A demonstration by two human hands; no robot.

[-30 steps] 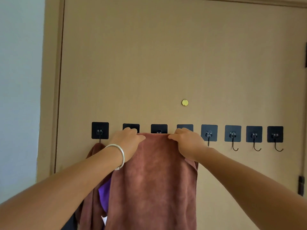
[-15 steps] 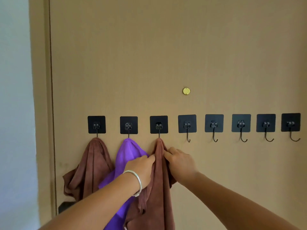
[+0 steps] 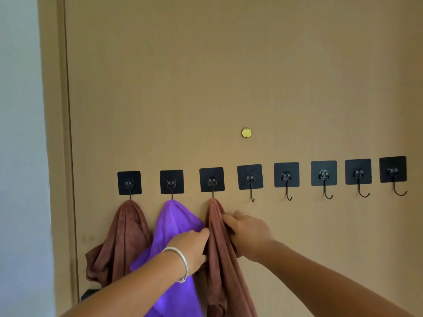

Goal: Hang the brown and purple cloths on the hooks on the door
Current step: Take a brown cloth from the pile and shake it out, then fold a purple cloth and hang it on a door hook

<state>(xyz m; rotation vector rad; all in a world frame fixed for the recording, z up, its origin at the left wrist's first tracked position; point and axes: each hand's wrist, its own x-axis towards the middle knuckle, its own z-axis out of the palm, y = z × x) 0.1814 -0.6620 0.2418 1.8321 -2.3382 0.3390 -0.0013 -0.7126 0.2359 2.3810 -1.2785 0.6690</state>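
A row of black square hooks runs across the tan door [image 3: 229, 76]. One brown cloth [image 3: 119, 239] hangs from the first hook [image 3: 129, 183] at the left. A purple cloth [image 3: 171, 223] hangs from the second hook [image 3: 172, 182]. Another brown cloth [image 3: 219, 255] hangs from the third hook [image 3: 212, 180]. My left hand [image 3: 192, 248], with a silver bangle on its wrist, grips this cloth's left side. My right hand [image 3: 249, 234] holds its right side, fingers curled into the folds.
Several bare hooks follow to the right, the nearest being the fourth hook [image 3: 250, 178]. A small brass disc [image 3: 246, 133] sits on the door above them. The door frame [image 3: 52, 133] and a pale wall [image 3: 18, 156] lie at the left.
A second ago both hands held the brown cloth's top edge spread at hook height. It now hangs bunched from the third hook, and both hands have slid down its sides.
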